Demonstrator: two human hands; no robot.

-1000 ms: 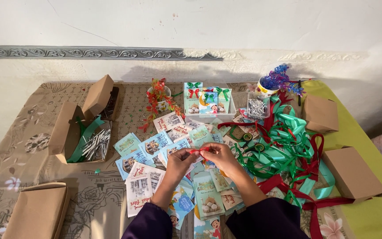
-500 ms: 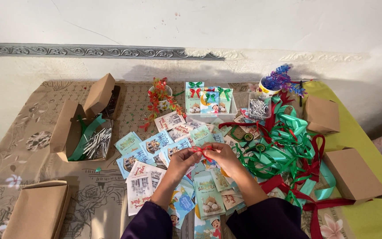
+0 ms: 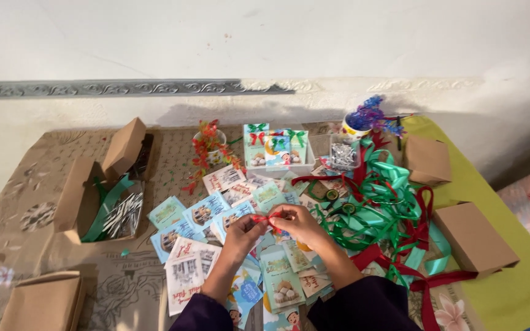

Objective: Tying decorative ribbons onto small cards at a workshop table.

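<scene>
Your left hand (image 3: 245, 228) and right hand (image 3: 295, 222) each pinch one end of the small red ribbon (image 3: 267, 219), holding it taut above the printed cards (image 3: 216, 214) for shaping.

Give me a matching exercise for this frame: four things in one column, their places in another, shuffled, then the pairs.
Things:
1. small red ribbon
2. open brown box
3. tangle of green and red ribbon
4. closed brown box

Places:
A. far right, on the yellow-green cloth
B. pinched between left hand and right hand
C. left side of the table
D. just right of the hands

Pairs: 1-B, 2-C, 3-D, 4-A
</scene>
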